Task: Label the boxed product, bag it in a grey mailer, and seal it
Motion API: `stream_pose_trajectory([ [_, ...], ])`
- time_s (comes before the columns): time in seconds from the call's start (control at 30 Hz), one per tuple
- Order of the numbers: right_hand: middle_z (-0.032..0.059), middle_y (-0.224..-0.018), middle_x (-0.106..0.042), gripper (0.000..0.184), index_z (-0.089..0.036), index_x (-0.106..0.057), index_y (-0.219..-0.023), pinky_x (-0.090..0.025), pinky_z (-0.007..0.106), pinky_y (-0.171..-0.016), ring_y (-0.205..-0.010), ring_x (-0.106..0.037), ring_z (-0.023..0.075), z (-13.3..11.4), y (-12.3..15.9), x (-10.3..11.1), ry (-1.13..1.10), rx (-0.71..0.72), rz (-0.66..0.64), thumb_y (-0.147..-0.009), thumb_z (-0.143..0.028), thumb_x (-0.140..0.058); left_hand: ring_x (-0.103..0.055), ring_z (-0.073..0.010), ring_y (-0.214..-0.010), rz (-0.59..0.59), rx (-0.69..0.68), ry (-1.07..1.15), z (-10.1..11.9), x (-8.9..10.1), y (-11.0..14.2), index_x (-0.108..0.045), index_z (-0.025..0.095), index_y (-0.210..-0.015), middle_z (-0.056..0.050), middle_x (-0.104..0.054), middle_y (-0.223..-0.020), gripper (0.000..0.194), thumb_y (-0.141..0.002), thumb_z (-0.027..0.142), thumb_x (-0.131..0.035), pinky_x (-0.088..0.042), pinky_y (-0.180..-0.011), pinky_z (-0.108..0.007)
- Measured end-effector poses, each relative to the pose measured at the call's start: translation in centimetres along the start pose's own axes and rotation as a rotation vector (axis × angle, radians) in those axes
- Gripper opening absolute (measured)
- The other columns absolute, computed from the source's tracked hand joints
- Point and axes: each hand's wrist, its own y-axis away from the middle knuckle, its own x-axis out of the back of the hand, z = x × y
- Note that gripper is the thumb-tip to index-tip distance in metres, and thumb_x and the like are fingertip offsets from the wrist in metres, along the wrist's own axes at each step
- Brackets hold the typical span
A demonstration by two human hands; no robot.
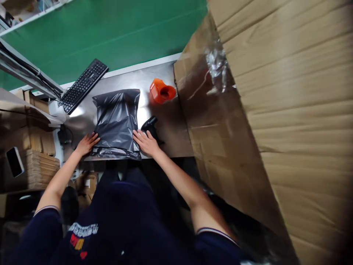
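A black plastic mailer bag (116, 121) lies flat on the steel tabletop (162, 70), its lower end folded or bunched near the table's front edge. My left hand (86, 143) rests open against the bag's left side, and my right hand (146, 142) lies open on its right edge. Neither hand grips anything. Just past my right fingers sits a black handheld barcode scanner (150, 127). An orange tape dispenser (162, 91) stands farther back, beyond the bag.
A large cardboard sheet or box flap (275, 110) covers the right side and overhangs the table. A black keyboard (84, 86) lies at the back left below a metal bar. Stacked flat cardboard (41, 169) and a phone (15, 162) sit at the left.
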Motion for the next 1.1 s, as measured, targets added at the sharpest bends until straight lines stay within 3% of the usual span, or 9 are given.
stream_pose_trajectory([
  [0.2,0.0067,-0.157,-0.053,0.040,-0.009,-0.068,-0.136,-0.020,0.048,-0.132,-0.145,-0.050,0.0233,3.2,0.6,0.9,-0.148,0.252,-0.017,-0.106,-0.011,-0.042,-0.040,-0.0328,-0.154,0.303,-0.257,-0.038,-1.2,1.5,0.0,-0.071,0.008,-0.137,-0.015,-0.049,-0.158,0.045,-0.098,0.009,-0.048,-0.034,-0.127,-0.055],
  [0.33,0.0091,-0.156,-0.054,0.040,-0.008,-0.064,-0.141,-0.021,0.047,-0.133,-0.153,-0.042,0.0230,4.0,3.0,3.1,-0.238,0.284,-0.110,-0.106,-0.012,-0.045,-0.031,-0.0266,-0.160,0.311,-0.403,-0.001,0.3,2.2,0.5,-0.079,0.009,-0.111,-0.011,-0.056,-0.153,0.033,-0.107,0.025,-0.050,-0.019,-0.135,-0.046],
  [0.5,0.0180,-0.154,-0.054,0.035,-0.005,-0.067,-0.130,-0.016,0.047,-0.135,-0.161,-0.029,0.0237,1.8,4.5,4.1,-0.241,0.201,-0.059,-0.102,-0.015,-0.050,-0.014,-0.0258,-0.165,0.305,-0.329,-0.039,3.8,0.9,1.2,-0.058,0.012,-0.155,-0.011,-0.035,-0.168,0.055,-0.107,0.039,-0.050,-0.003,-0.135,-0.046],
  [0.63,0.0053,-0.166,-0.042,0.070,-0.011,-0.052,-0.155,-0.002,0.048,-0.136,-0.166,-0.008,0.0186,0.8,4.0,2.7,-0.175,0.243,-0.132,-0.086,0.001,-0.043,-0.011,-0.0206,-0.165,0.310,-0.215,-0.045,4.8,-0.9,0.5,-0.055,0.019,-0.158,-0.005,-0.024,-0.173,0.061,-0.098,0.011,-0.048,-0.001,-0.135,-0.042],
  [0.77,0.0071,-0.169,-0.037,0.071,-0.007,-0.056,-0.152,-0.004,0.044,-0.136,-0.166,-0.009,0.0198,1.4,4.5,1.9,-0.276,0.289,-0.212,-0.082,-0.003,-0.045,-0.022,-0.0276,-0.163,0.040,-0.230,0.078,3.5,-1.5,0.0,-0.045,0.019,-0.166,-0.008,-0.019,-0.174,0.088,-0.080,0.012,-0.061,-0.003,-0.134,-0.046],
  [0.83,0.0081,-0.168,-0.038,0.072,-0.008,-0.054,-0.155,-0.008,0.044,-0.136,-0.165,-0.015,0.0201,1.6,5.2,2.3,-0.315,0.265,-0.239,-0.083,-0.004,-0.044,-0.021,-0.0310,-0.163,-0.129,-0.228,0.176,2.9,-0.7,0.0,-0.040,0.017,-0.168,-0.010,-0.018,-0.174,0.098,-0.073,0.014,-0.063,-0.007,-0.134,-0.050],
  [0.9,0.0106,-0.166,-0.040,0.076,-0.009,-0.049,-0.160,-0.017,0.048,-0.135,-0.163,-0.024,0.0211,1.3,5.6,3.0,-0.397,0.194,-0.240,-0.084,-0.002,-0.040,-0.024,-0.0309,-0.162,-0.198,-0.192,0.310,2.6,0.7,0.3,-0.043,0.016,-0.166,-0.010,-0.025,-0.172,0.092,-0.076,0.016,-0.060,-0.010,-0.134,-0.052],
  [1.0,0.0119,-0.155,-0.054,0.065,-0.015,-0.054,-0.157,-0.033,0.050,-0.128,-0.153,-0.043,0.0214,0.6,5.3,4.5,-0.626,-0.051,-0.172,-0.095,-0.005,-0.037,-0.039,-0.0275,-0.155,-0.165,-0.039,0.592,2.5,3.3,0.7,-0.055,0.014,-0.158,-0.010,-0.046,-0.162,0.064,-0.097,0.030,-0.044,-0.015,-0.134,-0.051],
  [1.1,0.0108,-0.140,-0.066,0.042,-0.017,-0.070,-0.137,-0.041,0.050,-0.123,-0.140,-0.058,0.0249,-0.6,3.9,6.0,-0.811,-0.306,-0.100,-0.103,-0.021,-0.046,-0.062,-0.0286,-0.135,-0.077,0.111,0.833,2.4,5.3,1.0,-0.069,0.014,-0.143,-0.012,-0.066,-0.140,0.062,-0.105,0.044,-0.031,-0.031,-0.127,-0.050],
])
